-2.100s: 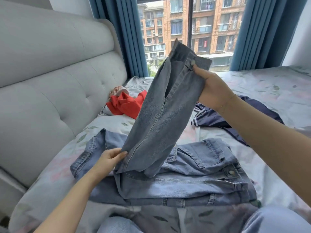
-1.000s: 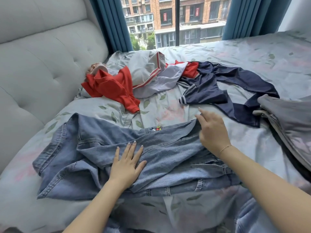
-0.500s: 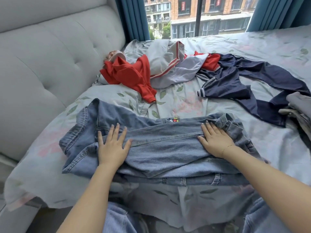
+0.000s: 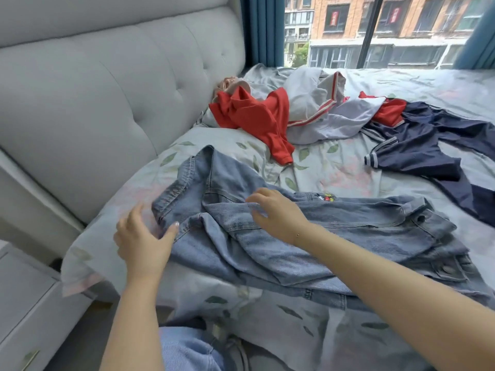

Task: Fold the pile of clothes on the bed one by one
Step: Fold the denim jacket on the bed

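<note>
1. The floral-sheeted bed (image 4: 334, 178) carries a crumpled blue denim jacket (image 4: 308, 236) near, unfolded clothes beyond.
2. Half a second after flattening it, both hands have lifted, suggesting a sleeve fold next.
3. The left hand (image 4: 142, 242) hovers open at the left sleeve; the right hand (image 4: 278, 212), fingers loose, touches the jacket.

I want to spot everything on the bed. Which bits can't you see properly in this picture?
All in the head view:
- Left hand: motion-blurred, so whether it touches the blue denim jacket is unclear.
- Small embroidered patch on the jacket: too small to read.
- Navy blue striped-cuff garment: cut off by the right edge.
- Pinkish thing by the grey padded headboard: mostly hidden under the red top.
</note>
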